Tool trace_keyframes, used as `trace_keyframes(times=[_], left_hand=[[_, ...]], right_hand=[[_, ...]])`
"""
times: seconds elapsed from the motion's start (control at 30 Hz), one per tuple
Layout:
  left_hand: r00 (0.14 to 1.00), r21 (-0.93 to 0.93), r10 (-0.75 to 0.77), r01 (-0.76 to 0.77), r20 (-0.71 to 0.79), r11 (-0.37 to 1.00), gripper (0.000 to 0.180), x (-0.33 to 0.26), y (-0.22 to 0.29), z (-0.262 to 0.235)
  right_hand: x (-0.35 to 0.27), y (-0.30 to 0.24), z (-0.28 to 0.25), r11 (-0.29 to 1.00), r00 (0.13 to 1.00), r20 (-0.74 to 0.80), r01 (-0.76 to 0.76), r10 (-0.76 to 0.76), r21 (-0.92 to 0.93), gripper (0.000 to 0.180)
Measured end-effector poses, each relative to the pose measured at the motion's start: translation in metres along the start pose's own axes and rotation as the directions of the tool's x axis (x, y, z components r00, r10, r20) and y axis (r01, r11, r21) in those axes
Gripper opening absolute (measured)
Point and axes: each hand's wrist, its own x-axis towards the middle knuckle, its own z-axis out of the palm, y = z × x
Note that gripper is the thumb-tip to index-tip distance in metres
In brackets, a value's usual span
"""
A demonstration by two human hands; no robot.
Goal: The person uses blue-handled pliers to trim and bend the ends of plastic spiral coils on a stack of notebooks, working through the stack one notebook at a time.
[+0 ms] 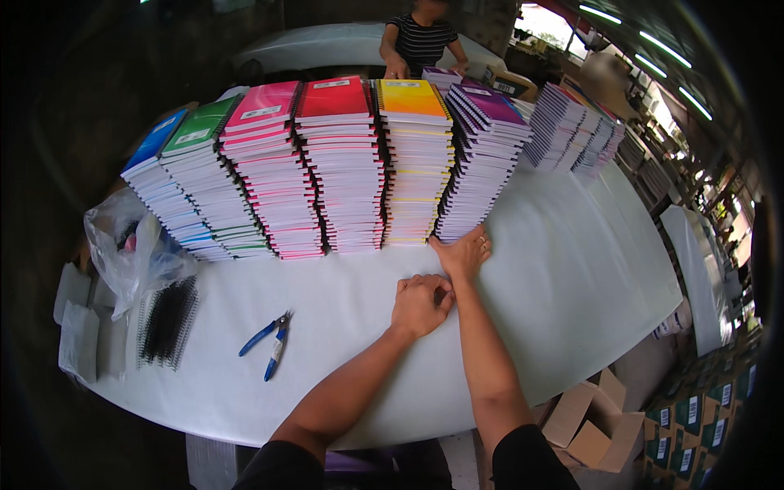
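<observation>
Tall stacks of spiral-bound notebooks stand side by side along the far part of the table. Their top covers are blue [155, 137], green [198, 126], pink [262, 108], red [333, 100], yellow-orange [414, 100] and purple [493, 106]. My right hand [464, 251] touches the foot of the purple stack, thumb spread away from the fingers and nothing visible in its grasp. Just nearer and to its left, my left hand [420, 305] rests loosely curled on the table, with a gap between thumb and forefinger and no object showing.
Blue-handled cutting pliers [273, 341] lie open on the white-covered table [343, 286]. Black spiral coils [167, 322] and a clear plastic bag [131, 253] are at left. More notebooks [563, 131] stand far right. A person [420, 41] is across the table; an open carton [594, 420] sits below right.
</observation>
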Motion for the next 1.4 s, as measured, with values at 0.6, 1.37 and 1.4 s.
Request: trace_keyframes(times=[0.6, 1.37, 1.4], left_hand=[[0.581, 0.424, -0.377, 0.801, -0.721, 0.423, 0.109, -0.21, -0.142, -0.348], [0.786, 0.376, -0.527, 0.618, -0.323, 0.691, 0.063, -0.175, -0.074, -0.253], [0.8, 0.307, -0.503, 0.593, -0.326, 0.744, 0.062, -0.168, -0.066, -0.242]], right_hand=[[-0.074, 0.039, -0.028, 0.831, 0.848, 0.018, 0.515, -0.53, 0.209, 0.097], [-0.219, -0.031, -0.044, 0.584, 0.497, 0.4, 0.294, -0.77, 0.757, 0.071], [-0.222, -0.027, -0.053, 0.534, 0.513, 0.409, 0.119, -0.755, 0.837, 0.07]])
